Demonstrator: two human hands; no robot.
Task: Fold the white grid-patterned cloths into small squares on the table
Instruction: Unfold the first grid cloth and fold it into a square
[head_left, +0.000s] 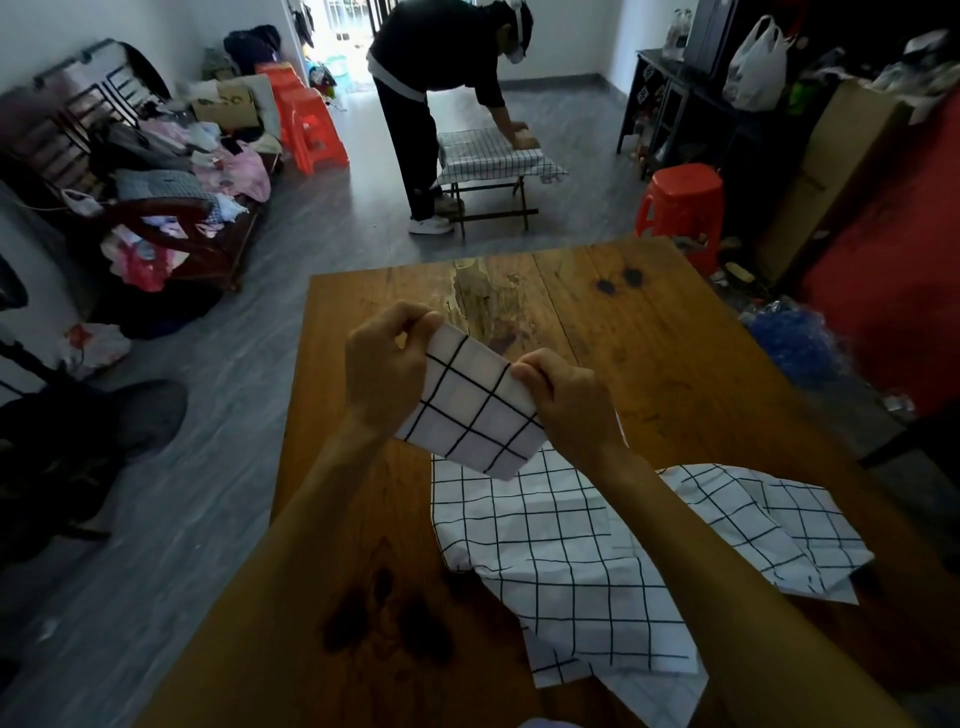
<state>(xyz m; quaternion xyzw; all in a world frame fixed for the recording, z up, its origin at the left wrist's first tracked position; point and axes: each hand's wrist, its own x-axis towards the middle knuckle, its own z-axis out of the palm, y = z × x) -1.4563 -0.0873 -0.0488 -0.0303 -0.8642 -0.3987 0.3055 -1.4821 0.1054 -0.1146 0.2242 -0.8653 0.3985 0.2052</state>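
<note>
Folded cloth: light, limp, prob. slippery. Left hand & right hand pinch its far corners, above surface; best hold there.

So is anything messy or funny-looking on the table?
Yes. The loose grid cloths lie rumpled and overlapping near the table's front edge. The tabletop has dark stains and a pale worn patch.

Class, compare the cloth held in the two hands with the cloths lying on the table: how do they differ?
The held cloth is folded into a small, neat square; the cloths on the table lie spread out and rumpled. The held cloth is pinched above the wooden table by the left hand and right hand; the others rest on it, overlapping. Both share a white black-grid pattern.
</note>
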